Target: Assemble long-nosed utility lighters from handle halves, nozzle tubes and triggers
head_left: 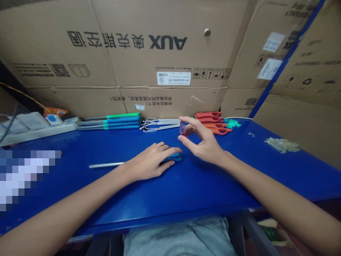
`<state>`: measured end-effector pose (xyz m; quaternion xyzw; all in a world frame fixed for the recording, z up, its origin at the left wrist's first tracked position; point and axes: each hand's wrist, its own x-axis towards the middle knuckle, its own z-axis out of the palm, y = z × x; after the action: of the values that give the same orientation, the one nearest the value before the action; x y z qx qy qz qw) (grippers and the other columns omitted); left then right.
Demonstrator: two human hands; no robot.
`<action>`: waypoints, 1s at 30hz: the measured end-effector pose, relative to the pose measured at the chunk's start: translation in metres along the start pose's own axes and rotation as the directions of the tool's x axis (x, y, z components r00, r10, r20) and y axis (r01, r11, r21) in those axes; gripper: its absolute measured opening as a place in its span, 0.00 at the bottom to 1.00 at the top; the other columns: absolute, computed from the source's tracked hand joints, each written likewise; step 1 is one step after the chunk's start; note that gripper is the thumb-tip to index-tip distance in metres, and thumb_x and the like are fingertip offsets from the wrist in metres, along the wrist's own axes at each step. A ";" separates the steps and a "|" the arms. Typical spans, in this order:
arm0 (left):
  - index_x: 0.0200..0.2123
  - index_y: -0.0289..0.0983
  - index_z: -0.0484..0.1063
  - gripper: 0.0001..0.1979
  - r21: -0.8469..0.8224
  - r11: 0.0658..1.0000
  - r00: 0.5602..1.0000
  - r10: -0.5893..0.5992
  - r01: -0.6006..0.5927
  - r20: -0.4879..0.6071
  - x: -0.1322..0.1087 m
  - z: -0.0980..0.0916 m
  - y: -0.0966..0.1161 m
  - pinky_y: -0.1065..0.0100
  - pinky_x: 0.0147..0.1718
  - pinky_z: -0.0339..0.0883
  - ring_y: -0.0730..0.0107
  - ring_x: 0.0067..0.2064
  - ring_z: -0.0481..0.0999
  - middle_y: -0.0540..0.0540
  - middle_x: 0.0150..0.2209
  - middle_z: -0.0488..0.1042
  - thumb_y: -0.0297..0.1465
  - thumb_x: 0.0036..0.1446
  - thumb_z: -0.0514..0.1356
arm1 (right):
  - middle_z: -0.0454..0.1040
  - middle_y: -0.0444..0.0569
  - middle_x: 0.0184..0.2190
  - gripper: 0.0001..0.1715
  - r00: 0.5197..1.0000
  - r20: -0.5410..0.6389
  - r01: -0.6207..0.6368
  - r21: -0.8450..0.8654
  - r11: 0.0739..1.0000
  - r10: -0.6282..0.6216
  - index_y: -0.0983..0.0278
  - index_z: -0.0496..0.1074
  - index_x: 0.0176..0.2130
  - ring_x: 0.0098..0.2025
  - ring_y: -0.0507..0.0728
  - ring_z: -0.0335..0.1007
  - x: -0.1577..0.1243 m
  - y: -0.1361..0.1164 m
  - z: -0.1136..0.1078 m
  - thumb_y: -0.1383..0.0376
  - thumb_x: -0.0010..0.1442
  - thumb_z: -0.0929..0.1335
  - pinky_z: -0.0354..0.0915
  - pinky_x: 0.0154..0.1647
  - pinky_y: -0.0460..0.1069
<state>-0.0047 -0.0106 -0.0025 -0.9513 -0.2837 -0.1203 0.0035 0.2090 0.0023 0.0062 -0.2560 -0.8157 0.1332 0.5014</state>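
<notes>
My left hand (149, 161) is closed around a blue plastic handle (176, 157), pressing it flat to the table. A thin silver rod (106, 165) sticks out to the left from under that hand, in line with the handle. Between the thumb and fingers of my right hand (202, 140) is a small screwdriver (182, 128) with a translucent purple grip. It stands upright, and its thin shaft points down at the right part of the blue handle. Whether the tip touches a screw is too small to see.
Along the back lie blue and green handles (122, 121) with rods, silver rods (167, 122) with white cords, orange-red handles (210, 119) and teal pieces (233, 123). Small pale parts (282, 145) lie at right. A power strip (39, 131) is at left. Cardboard (128, 71) walls the back.
</notes>
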 end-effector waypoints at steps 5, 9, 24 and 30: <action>0.59 0.40 0.61 0.18 0.000 1.000 1.000 -0.006 0.006 0.007 0.000 0.000 0.000 0.57 0.47 0.65 0.58 0.47 0.71 0.41 0.46 0.74 0.33 0.67 0.51 | 0.73 0.48 0.43 0.29 1.000 0.006 -0.003 -0.003 1.000 0.003 0.56 0.60 0.60 0.42 0.55 0.72 0.000 -0.002 0.000 0.71 0.61 0.65 0.72 0.45 0.54; 0.59 0.41 0.61 0.18 -0.007 1.000 1.000 -0.008 0.008 0.013 0.000 0.000 -0.001 0.56 0.48 0.64 0.58 0.48 0.71 0.41 0.46 0.73 0.34 0.67 0.51 | 0.74 0.48 0.43 0.29 1.000 0.025 -0.017 0.023 1.000 0.016 0.56 0.59 0.60 0.44 0.56 0.73 0.000 -0.003 0.000 0.71 0.61 0.65 0.72 0.47 0.54; 0.58 0.40 0.63 0.17 0.009 1.000 1.000 0.006 -0.005 -0.007 0.000 0.002 -0.001 0.59 0.45 0.65 0.59 0.45 0.71 0.42 0.43 0.74 0.34 0.67 0.51 | 0.72 0.46 0.40 0.27 0.999 0.038 -0.014 0.006 1.000 0.013 0.55 0.62 0.58 0.38 0.53 0.71 0.001 -0.004 -0.002 0.69 0.61 0.66 0.72 0.42 0.52; 0.58 0.40 0.63 0.17 -0.018 1.000 1.000 0.005 -0.006 -0.017 0.000 0.001 -0.001 0.57 0.46 0.64 0.58 0.46 0.72 0.41 0.45 0.74 0.35 0.67 0.50 | 0.74 0.47 0.45 0.28 0.999 0.050 -0.003 -0.001 1.000 0.003 0.56 0.62 0.59 0.44 0.55 0.74 0.002 -0.006 -0.003 0.71 0.61 0.63 0.72 0.47 0.54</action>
<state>-0.0052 -0.0098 -0.0039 -0.9510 -0.2799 -0.1310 -0.0025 0.2095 -0.0024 0.0119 -0.2541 -0.8276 0.1401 0.4804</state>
